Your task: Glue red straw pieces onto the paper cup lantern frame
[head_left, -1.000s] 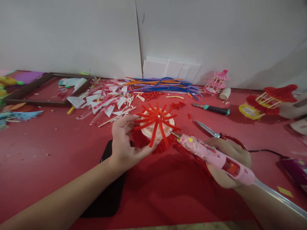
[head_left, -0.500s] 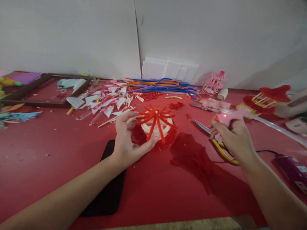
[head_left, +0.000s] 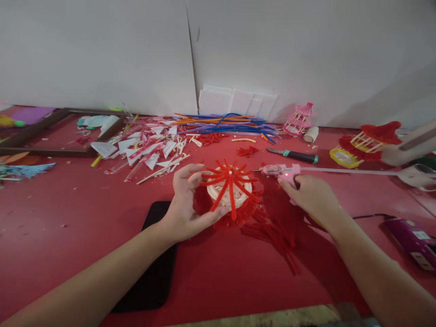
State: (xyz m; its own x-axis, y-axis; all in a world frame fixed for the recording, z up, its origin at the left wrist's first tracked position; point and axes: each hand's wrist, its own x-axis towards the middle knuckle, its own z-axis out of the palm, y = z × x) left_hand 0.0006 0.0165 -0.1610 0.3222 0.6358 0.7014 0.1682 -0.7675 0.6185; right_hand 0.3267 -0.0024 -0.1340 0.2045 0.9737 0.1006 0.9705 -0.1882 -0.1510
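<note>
My left hand [head_left: 190, 204] is closed around the side of a small round craft model, thumb in front and fingers behind. Red pipe-cleaner spokes [head_left: 229, 181] fan out from the model's top, above a cream ring [head_left: 248, 188] and a red fringed lower edge. My right hand [head_left: 315, 195] grips a pink hot glue gun [head_left: 291, 175] with a lit red light. Its nozzle points left, just beside the spokes, and a long clear glue stick [head_left: 347, 171] sticks out of its back. Loose red pipe cleaners [head_left: 272, 231] lie below, partly in shadow.
A black phone [head_left: 150, 272] lies by my left forearm. Behind are straw and paper scraps [head_left: 150, 145], coloured pipe cleaners [head_left: 225, 121], a utility knife [head_left: 293, 156], a pink pagoda model [head_left: 299, 119] and a red one [head_left: 378, 136]. A purple power strip [head_left: 412, 240] sits at right.
My right hand has swung the glue gun left and levelled it, bringing the nozzle close to the model. The utility knife is now uncovered. My left hand keeps its hold.
</note>
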